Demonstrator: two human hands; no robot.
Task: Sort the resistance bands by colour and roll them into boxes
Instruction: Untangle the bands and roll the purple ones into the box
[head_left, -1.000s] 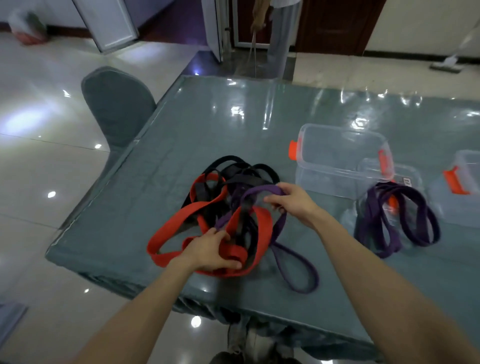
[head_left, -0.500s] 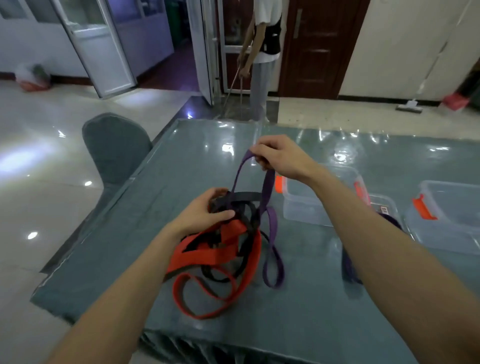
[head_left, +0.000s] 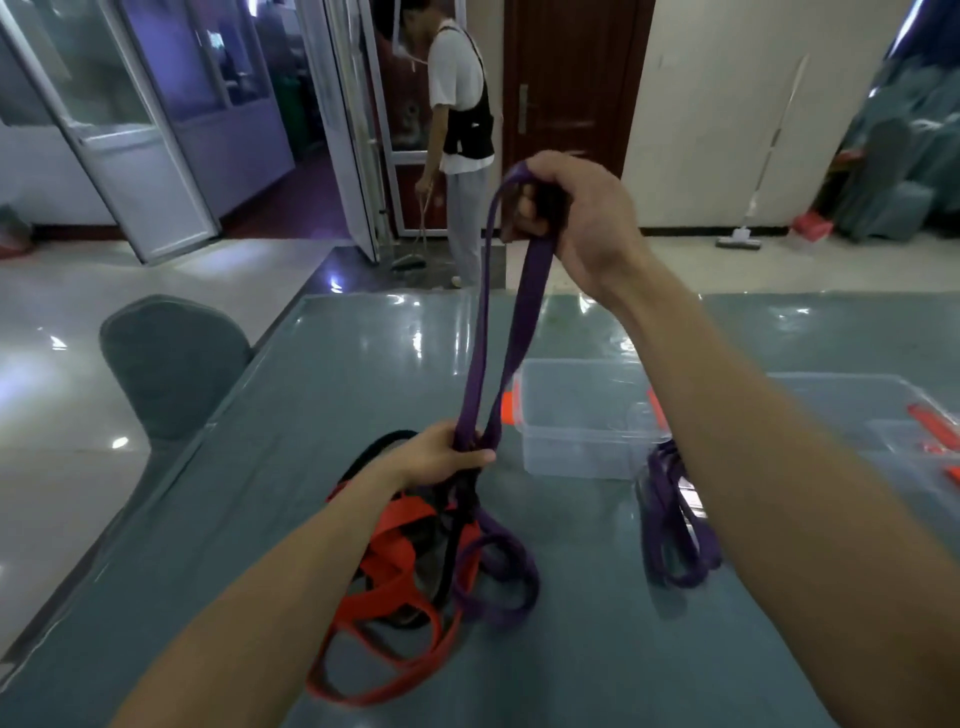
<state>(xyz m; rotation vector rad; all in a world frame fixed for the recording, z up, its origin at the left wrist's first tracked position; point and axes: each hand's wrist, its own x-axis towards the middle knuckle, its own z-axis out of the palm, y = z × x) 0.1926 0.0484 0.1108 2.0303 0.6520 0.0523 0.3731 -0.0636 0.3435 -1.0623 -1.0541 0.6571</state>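
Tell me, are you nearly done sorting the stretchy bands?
Not nearly. Done: a purple pile lies beside the clear box. In hand: the right hand holds one purple band up high, and the left hand grips it lower. Left: red bands and black bands lie tangled together, and the clear box looks empty.

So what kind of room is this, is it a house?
Probably not a house, more like a dining hall or function room. The table has a cloth under clear plastic, the chair wears a fabric cover, and glass doors open onto a shiny floor.
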